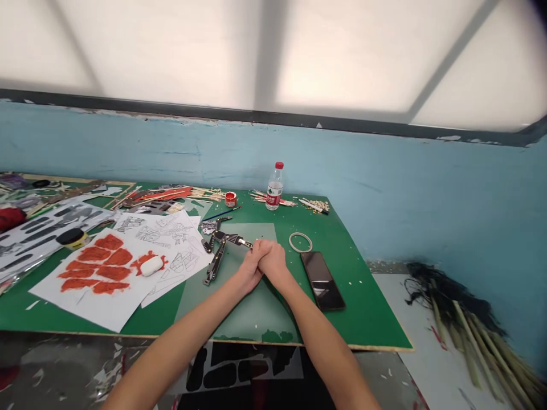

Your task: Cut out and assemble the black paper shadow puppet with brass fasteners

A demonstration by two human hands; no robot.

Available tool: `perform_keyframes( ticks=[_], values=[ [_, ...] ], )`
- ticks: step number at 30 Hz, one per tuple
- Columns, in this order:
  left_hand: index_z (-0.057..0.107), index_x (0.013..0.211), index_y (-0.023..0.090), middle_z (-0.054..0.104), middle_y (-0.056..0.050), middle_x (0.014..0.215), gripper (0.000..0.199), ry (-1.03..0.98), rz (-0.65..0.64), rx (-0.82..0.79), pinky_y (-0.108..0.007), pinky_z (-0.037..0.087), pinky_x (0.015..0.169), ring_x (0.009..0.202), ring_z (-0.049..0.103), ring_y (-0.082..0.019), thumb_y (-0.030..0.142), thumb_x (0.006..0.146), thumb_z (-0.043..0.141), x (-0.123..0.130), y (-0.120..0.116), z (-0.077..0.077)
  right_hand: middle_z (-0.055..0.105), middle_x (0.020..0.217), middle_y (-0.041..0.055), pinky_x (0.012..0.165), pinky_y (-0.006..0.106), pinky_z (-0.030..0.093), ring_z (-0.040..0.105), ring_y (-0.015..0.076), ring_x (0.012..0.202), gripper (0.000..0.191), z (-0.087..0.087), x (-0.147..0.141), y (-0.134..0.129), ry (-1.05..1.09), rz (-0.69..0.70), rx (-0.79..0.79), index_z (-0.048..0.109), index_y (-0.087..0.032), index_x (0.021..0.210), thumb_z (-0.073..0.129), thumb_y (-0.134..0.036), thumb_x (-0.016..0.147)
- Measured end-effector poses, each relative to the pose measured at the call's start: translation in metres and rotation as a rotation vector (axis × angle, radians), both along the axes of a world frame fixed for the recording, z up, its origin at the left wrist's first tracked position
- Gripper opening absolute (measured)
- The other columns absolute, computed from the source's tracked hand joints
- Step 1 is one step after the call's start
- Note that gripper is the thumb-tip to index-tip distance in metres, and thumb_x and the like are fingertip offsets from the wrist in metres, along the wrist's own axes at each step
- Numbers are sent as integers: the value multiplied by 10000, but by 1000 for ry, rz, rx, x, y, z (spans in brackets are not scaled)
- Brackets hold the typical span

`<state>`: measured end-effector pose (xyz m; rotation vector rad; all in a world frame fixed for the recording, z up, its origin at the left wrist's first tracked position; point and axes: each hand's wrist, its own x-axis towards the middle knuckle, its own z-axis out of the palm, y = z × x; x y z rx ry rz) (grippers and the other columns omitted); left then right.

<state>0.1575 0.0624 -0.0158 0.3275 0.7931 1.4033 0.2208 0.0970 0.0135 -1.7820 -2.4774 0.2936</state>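
Note:
My left hand [252, 265] and my right hand [273, 257] are together over the translucent mat [239, 319], fingers closed around each other. A black jointed figure [220, 242] with small brass-coloured dots lies just left of them; its thin pale end reaches up to my fingers. Whether either hand grips that end is hidden. To the right of my hands are a pale ring [300, 242] and a dark phone [322, 280]. White sheets with orange-red painted shapes [102, 265] and line drawings lie to the left, with a white oval object [152, 265] on top.
Along the green table's [359, 307] back stand a red-capped water bottle [274, 188] and a red paint jar [231, 199], near a thin brush [221, 214] and wooden sticks [207, 194]. A black-lidded jar [73, 238] sits left. Bundled stalks [474, 341] lie at the right.

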Motion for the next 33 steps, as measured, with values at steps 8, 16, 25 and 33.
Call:
perform_keyframes(
  ticks=[8, 16, 25, 33],
  values=[
    [691, 1015, 173, 783, -89, 994, 590, -49, 57, -32, -383, 582, 999, 1076, 738, -289, 361, 553, 1005, -3, 6, -19, 794, 960, 121, 727, 285, 516, 767, 259, 899, 373, -8, -6, 8, -54, -3, -7, 790, -217, 1008, 461, -391, 1025],
    [707, 940, 147, 786, -112, 984, 498, -79, 72, -15, -379, 584, 973, 1071, 737, -293, 386, 604, 986, 0, 4, -19, 790, 970, 137, 771, 286, 521, 763, 256, 936, 402, -4, -3, 8, -157, 33, -24, 781, -206, 1044, 410, -361, 1053],
    [706, 970, 165, 775, -99, 1071, 501, -199, 53, 26, -356, 589, 946, 1098, 722, -284, 460, 645, 946, 4, 5, -17, 767, 1063, 129, 790, 295, 528, 747, 248, 969, 349, 12, -2, 14, -271, 158, -68, 735, -224, 1115, 403, -312, 1055],
    [642, 983, 223, 756, -47, 1078, 391, -299, 111, 14, -348, 579, 972, 1090, 721, -231, 397, 740, 894, 1, 9, -18, 758, 1029, 88, 843, 298, 574, 739, 207, 929, 253, 4, -21, 24, -333, 167, -94, 749, -244, 1054, 504, -265, 994]
  ],
)
